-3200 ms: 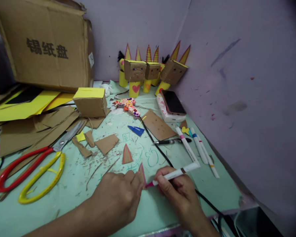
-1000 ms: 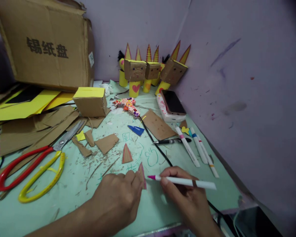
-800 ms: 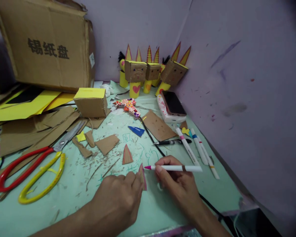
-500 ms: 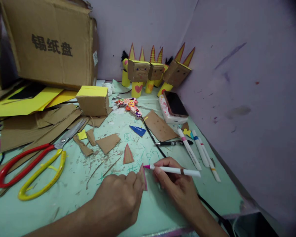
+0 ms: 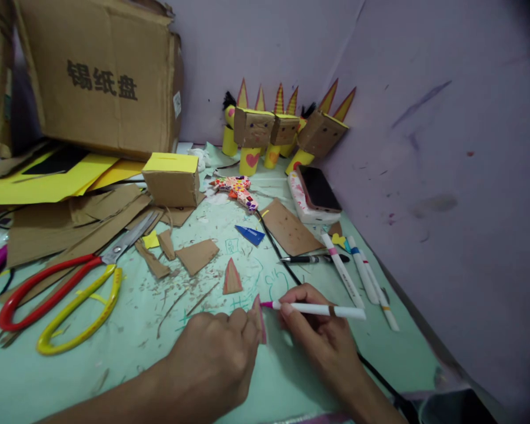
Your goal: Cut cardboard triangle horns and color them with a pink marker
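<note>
My left hand (image 5: pixel 218 356), fingers closed, presses a small cardboard triangle (image 5: pixel 261 330) against the table; part of that piece is hidden under the fingers. A pink line runs along its right edge. My right hand (image 5: pixel 320 335) grips a white marker (image 5: pixel 318 309) with a brown band, its magenta tip touching or very near the triangle's right edge close to the point. Just beyond my left hand lies another cardboard triangle (image 5: pixel 232 277) with red-pink edges.
Large scissors (image 5: pixel 110 259) lie open at left by cardboard scraps (image 5: pixel 198 256). A glue gun's (image 5: pixel 237 188) black cord passes under my right hand. Markers (image 5: pixel 342 271), a pen (image 5: pixel 315 258) and a phone (image 5: pixel 318 187) lie right. Cardboard figures (image 5: pixel 254 128) stand at the back.
The view has shifted slightly, so everything sits a little farther right. The marker tip has slid slightly down the triangle's right edge. Both hands keep their hold.
</note>
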Available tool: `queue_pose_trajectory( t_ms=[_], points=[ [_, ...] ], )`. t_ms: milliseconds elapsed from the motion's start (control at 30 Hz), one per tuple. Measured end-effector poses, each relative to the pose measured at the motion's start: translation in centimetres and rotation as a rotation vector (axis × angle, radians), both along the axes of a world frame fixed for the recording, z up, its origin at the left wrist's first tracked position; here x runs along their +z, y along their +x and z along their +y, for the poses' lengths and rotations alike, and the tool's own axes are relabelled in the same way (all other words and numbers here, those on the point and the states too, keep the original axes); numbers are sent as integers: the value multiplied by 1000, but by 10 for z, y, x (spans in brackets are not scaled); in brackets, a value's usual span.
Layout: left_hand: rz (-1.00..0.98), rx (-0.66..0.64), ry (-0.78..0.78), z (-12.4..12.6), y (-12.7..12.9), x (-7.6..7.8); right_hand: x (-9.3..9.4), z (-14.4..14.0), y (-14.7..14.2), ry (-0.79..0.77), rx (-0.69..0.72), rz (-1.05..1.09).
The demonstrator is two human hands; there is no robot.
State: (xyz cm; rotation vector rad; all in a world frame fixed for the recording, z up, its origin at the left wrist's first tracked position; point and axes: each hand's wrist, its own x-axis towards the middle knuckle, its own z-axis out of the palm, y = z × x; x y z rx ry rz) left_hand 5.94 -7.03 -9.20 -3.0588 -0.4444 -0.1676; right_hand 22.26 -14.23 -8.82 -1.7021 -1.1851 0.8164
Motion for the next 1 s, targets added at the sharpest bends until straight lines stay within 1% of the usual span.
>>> queue_pose_trajectory(
  t_ms=[100,200,300,433,533,667,733,900,1000],
  points=[
    [20,1,9,0,0,1,1,1,-1,4,-23,11],
    [14,7,14,-1,0,1,2,2,-1,12,-3,-3],
    [11,5,21,-1,-1,1,2,0,-1,-17,13,4],
    [-15,19,25,-1,-1,1,1,-3,0,-26,-4,56],
    [-20,6,20,-1,-1,1,0,-3,0,-12,-15,61],
    [-29,14,33,-1,-1,0,1,-2,1,-16,17,19],
    [-36,24,36,-1,-1,0,1,-2,1,-16,33,30],
    [-17,17,10,-1,-1,0,1,-3,1,-15,15,59],
    [-38,33,-7,-1,0,1,1,-3,0,-23,35,46]
  ],
)
